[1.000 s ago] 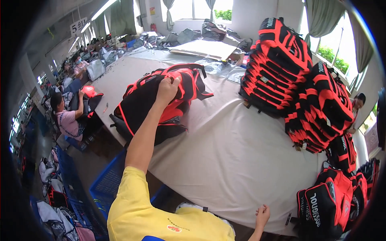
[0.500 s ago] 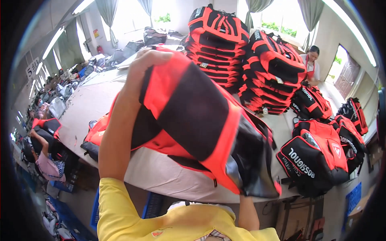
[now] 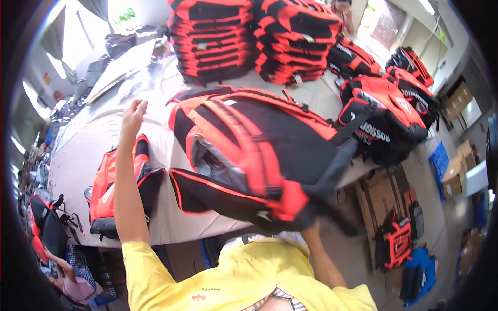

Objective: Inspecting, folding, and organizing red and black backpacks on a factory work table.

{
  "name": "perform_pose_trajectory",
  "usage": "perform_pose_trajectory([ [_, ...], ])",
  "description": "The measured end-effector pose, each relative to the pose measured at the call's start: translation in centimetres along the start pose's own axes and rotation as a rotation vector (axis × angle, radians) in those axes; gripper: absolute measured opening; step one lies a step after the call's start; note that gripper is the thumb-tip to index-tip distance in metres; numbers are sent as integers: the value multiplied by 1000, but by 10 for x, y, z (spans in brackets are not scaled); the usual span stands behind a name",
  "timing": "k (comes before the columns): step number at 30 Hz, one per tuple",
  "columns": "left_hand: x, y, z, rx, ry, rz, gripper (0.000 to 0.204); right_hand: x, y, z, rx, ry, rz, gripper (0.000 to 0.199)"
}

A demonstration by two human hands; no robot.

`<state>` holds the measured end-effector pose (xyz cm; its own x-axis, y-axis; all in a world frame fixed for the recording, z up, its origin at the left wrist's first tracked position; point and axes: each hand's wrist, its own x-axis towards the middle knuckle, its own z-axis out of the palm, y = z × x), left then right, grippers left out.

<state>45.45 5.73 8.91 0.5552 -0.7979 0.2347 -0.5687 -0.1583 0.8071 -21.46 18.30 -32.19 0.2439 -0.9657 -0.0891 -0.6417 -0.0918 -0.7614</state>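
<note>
"Head view: how do the fingers of the left hand (image 3: 134, 116) stand?"

"Loosely bent, with nothing between them. That hand is raised over the pale table cover (image 3: 72, 166), just left of a large black-and-red backpack (image 3: 301, 142) and apart from it."

"And the right hand (image 3: 313, 229)?"

"It is at the backpack's lower edge, beside a blurred black strap (image 3: 340, 217). Most of its fingers are hidden, so whether they grip cannot be told."

"Where exactly is the backpack?"

"In front of the person's yellow shirt (image 3: 259, 264), at the table's near edge, slanting down toward the right hand. Its red shoulder straps face up, and a grey patch of lining (image 3: 218, 166) shows beside them."

"What is around it?"

"Behind the left forearm, a second backpack (image 3: 104, 194) lies on the cover. Beyond are 2 tall stacks of black-and-red bags, a left stack (image 3: 212, 49) and a right stack (image 3: 301, 41). To the right, a backpack with white lettering (image 3: 384, 122) sits at the table's edge."

"Anyone else?"

"2 people: a co-worker in pink (image 3: 78, 285) at lower left, and another co-worker (image 3: 343, 13) behind the stacks, partly cut off."
</note>
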Motion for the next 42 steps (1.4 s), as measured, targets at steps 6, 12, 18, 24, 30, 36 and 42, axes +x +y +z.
perform_pose_trajectory([
  [6, -195, 27, 160, 46, -661, 369, 63, -64, -175, -89, -281, -518, 377, 36],
  [12, -324, 53, 241, 533, -704, 445, 108, -10, -358, -175, 446, -215, -491, 10],
  [18, -362, 48, 308, 763, -567, 552, 74, 22, -433, -197, 1521, -459, -1018, 36],
  [24, -397, -22, 323, 838, -549, 540, 77, 77, -397, -241, 1633, -765, -1069, 45],
  [30, -388, -23, 321, 864, -528, 536, 81, 54, -394, -238, 1663, -740, -788, 41],
  [36, -412, -48, 333, 634, -482, 384, 73, 169, -359, -166, 627, -849, -998, 43],
  [42, -404, -41, 343, 693, -528, 447, 63, 255, -163, 44, -725, -232, -759, 71],
])
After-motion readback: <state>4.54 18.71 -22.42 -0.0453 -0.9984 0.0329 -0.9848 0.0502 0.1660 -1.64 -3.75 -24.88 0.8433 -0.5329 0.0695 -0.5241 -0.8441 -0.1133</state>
